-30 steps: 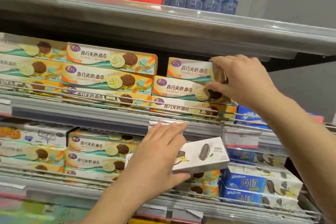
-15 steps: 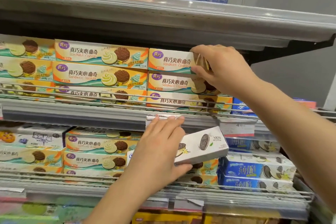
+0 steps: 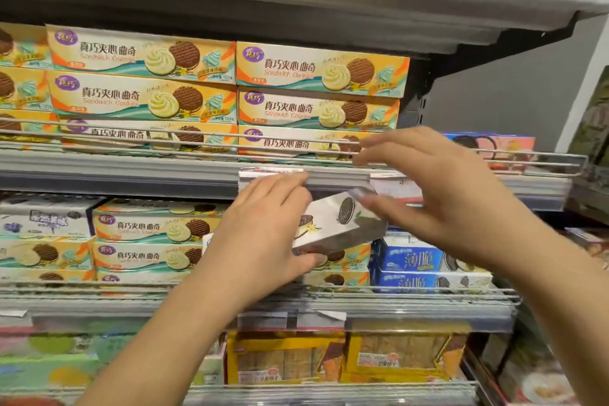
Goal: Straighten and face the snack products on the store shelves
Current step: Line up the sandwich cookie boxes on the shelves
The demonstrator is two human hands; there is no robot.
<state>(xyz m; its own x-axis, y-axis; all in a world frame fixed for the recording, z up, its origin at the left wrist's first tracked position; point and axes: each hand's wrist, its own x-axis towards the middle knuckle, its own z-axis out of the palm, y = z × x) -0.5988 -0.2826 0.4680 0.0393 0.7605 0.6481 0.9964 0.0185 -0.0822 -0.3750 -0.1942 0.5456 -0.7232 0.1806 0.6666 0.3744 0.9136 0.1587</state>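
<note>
Now that my right hand (image 3: 441, 204) has left the top-shelf cookie boxes (image 3: 321, 71) squared up, it drops to 3 o'clock of the white box (image 3: 336, 224), fingers spread, thumb touching its end. Left hand (image 3: 263, 234) stays clamped on it mid-shelf; needs a slot next.

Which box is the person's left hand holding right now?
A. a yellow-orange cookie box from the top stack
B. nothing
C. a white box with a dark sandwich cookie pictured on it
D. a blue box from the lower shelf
C: the left hand grips the white cardboard cookie box, held tilted in front of the shelves, with the right hand at its far end.
</note>
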